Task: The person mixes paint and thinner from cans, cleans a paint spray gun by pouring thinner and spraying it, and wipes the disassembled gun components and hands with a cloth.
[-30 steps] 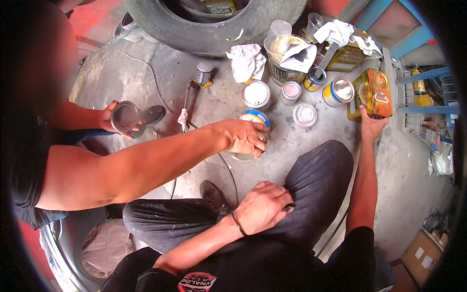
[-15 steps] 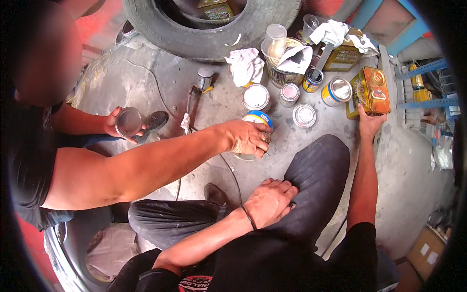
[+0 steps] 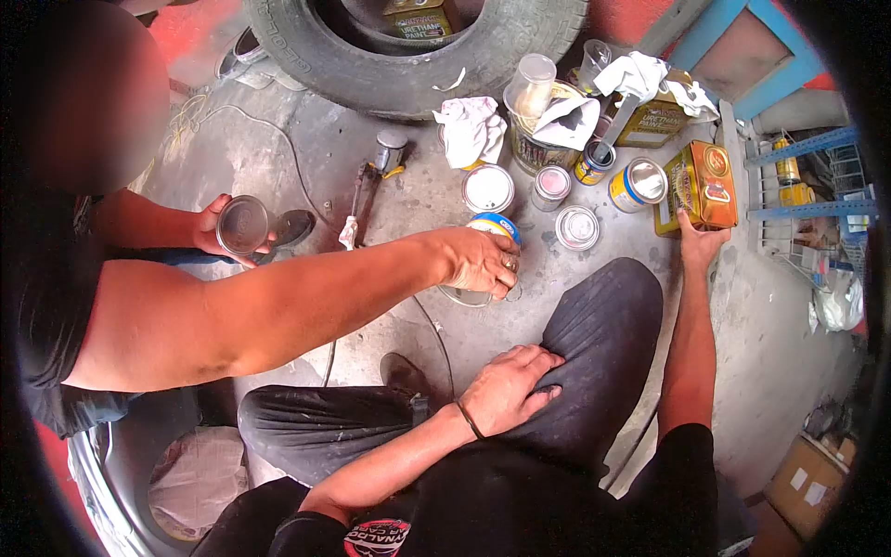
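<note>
right hand grips the gold tin near the floor's right edge, left hand just chilling on a leg, fingers loosely open

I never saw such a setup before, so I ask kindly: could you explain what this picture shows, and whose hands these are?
There is no robot here. One camera, worn on a person's head, looks forward and down. This person's left hand rests on the leg; the right hand holds a square metal can. A co-worker reaches in from the left: one hand is on a can with a blue label, the other hand holds a round object, which I cannot name surely. On the floor are also a can with a white top, a bucket and a tire.
</note>
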`<act>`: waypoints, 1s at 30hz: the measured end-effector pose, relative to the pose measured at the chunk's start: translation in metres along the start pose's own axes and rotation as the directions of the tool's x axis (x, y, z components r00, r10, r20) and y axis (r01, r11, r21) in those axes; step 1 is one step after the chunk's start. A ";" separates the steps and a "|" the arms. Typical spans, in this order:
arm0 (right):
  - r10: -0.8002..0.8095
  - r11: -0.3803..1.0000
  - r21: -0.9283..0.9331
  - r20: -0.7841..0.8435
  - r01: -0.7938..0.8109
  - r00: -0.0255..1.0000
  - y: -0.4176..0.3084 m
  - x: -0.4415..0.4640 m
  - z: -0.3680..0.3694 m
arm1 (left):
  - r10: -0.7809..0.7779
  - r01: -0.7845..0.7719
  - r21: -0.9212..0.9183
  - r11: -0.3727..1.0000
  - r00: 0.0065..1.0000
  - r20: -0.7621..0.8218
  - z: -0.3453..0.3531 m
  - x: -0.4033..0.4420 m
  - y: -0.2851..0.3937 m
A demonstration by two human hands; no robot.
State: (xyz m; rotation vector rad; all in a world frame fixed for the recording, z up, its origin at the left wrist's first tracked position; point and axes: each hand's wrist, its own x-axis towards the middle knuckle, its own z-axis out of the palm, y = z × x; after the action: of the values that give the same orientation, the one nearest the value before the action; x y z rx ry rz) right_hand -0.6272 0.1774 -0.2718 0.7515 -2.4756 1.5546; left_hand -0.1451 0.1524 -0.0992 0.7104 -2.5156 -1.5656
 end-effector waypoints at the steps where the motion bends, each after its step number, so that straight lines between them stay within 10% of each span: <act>1: 0.030 1.000 -0.004 0.011 -0.030 1.000 -0.001 0.000 -0.001 | -0.006 0.006 -0.010 1.000 1.000 -0.003 0.001 0.000 -0.002; 19: -0.045 0.997 0.063 -0.012 0.046 0.999 0.007 0.003 0.004 | 0.064 -0.026 0.176 0.984 0.974 -0.215 -0.043 0.003 0.030; 25: -0.082 0.985 0.150 -0.023 0.085 0.996 0.009 0.003 0.005 | -0.042 0.294 0.401 0.868 0.847 -0.530 -0.098 -0.023 0.034; 30: -0.096 0.987 0.125 -0.027 0.098 0.995 0.016 0.002 0.005 | -0.280 0.417 0.252 0.873 0.853 -0.440 -0.119 -0.057 0.021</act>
State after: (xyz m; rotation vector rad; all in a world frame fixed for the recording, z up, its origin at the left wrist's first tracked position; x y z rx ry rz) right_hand -0.6359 0.1775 -0.2862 0.8560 -2.3064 1.6865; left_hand -0.0635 0.0861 -0.0161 1.4477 -2.4514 -0.9204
